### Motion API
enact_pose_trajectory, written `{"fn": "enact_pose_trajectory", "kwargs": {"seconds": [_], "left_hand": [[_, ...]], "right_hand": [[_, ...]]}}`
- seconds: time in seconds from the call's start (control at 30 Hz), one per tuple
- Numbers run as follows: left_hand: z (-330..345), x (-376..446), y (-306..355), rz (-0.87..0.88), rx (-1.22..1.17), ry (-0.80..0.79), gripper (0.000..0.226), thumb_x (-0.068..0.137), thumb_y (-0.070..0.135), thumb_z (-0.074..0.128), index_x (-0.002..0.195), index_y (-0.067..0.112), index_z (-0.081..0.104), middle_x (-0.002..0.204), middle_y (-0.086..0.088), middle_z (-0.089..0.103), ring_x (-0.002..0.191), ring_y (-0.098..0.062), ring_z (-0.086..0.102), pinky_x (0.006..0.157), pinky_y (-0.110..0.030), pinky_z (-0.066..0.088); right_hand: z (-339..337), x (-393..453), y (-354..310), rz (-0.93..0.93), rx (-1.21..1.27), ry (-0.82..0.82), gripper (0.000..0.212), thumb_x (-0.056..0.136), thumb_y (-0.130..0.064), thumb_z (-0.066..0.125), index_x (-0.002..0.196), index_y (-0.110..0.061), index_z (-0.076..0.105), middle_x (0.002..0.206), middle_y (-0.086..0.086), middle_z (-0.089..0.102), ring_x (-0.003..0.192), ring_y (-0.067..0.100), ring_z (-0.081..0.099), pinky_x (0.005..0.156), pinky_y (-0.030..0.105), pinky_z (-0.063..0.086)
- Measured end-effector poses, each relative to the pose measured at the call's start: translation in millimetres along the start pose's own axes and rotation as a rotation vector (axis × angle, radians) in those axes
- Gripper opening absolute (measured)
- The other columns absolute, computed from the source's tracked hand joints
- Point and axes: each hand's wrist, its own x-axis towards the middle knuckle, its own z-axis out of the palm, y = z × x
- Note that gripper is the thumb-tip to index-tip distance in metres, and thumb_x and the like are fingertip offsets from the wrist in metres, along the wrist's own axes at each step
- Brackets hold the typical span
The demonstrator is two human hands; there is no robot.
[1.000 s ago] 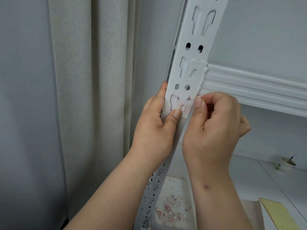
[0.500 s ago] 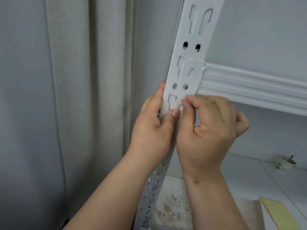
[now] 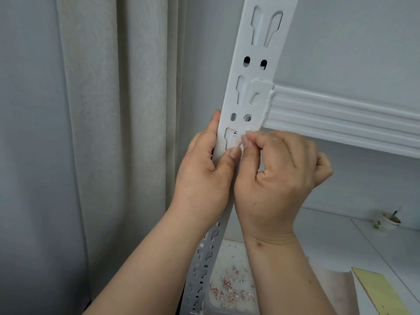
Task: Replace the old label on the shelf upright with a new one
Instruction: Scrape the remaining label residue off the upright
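A white perforated shelf upright (image 3: pixel 256 71) rises from bottom centre to the top of the view. Small remnants of the old label (image 3: pixel 234 133), with red and black marks, cling beside a keyhole slot. My left hand (image 3: pixel 204 171) grips the upright from the left, thumb pressed on its face just below the remnants. My right hand (image 3: pixel 275 176) is curled, its fingertips and thumb pinched against the upright's face at the label remnants. Whether it holds a scrap is hidden by the fingers.
A white shelf beam (image 3: pixel 345 119) joins the upright on the right. Below, a white tray (image 3: pixel 229 253) holds several torn label scraps (image 3: pixel 229 285). A yellow sheet (image 3: pixel 381 292) lies at bottom right and a small cup (image 3: pixel 389 220) stands far right. A curtain (image 3: pixel 118 133) hangs left.
My right hand's fingertips have moved left across the upright's face, from its right edge onto the label remnants. Fewer marks show now. My left hand keeps its grip.
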Motion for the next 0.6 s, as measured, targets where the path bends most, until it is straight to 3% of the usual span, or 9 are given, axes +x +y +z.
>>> {"fn": "enact_pose_trajectory", "kwargs": {"seconds": [0.23,0.37,0.47,0.6], "left_hand": [[0,-2,3,0.007,0.061,0.012,0.067,0.087,0.035,0.056,0.151,0.039,0.034,0.138,0.01,0.056,0.128,-0.005,0.054,0.11,-0.038,0.043],[-2,-3,6,0.024,0.105,0.02,0.062,0.097,0.023,0.058,0.152,0.037,0.032,0.137,0.015,0.053,0.124,0.002,0.053,0.108,-0.032,0.044],[-3,-5,8,0.019,0.118,0.02,0.062,0.098,0.022,0.058,0.152,0.038,0.031,0.136,0.019,0.052,0.122,0.007,0.052,0.104,-0.02,0.042],[-3,-3,7,0.038,0.123,0.002,0.063,0.099,0.022,0.057,0.153,0.037,0.029,0.138,0.016,0.052,0.121,0.008,0.052,0.098,-0.012,0.041]], "right_hand": [[-4,-15,-2,0.123,0.022,-0.129,0.009,0.089,-0.018,0.058,0.082,-0.016,0.062,0.082,-0.006,0.061,0.078,0.019,0.057,0.085,0.036,0.027],[-15,-27,0,0.273,0.202,-0.165,0.005,0.088,-0.016,0.053,0.085,-0.02,0.052,0.086,-0.011,0.051,0.08,0.008,0.052,0.082,0.032,0.037],[-20,-28,4,0.496,0.293,-0.196,0.004,0.081,-0.019,0.057,0.077,-0.018,0.055,0.083,-0.01,0.06,0.08,0.002,0.056,0.074,0.018,0.044],[-28,-33,11,0.802,0.344,-0.29,0.011,0.074,-0.016,0.062,0.068,-0.025,0.059,0.075,-0.018,0.067,0.069,0.004,0.061,0.061,0.018,0.046]]}}
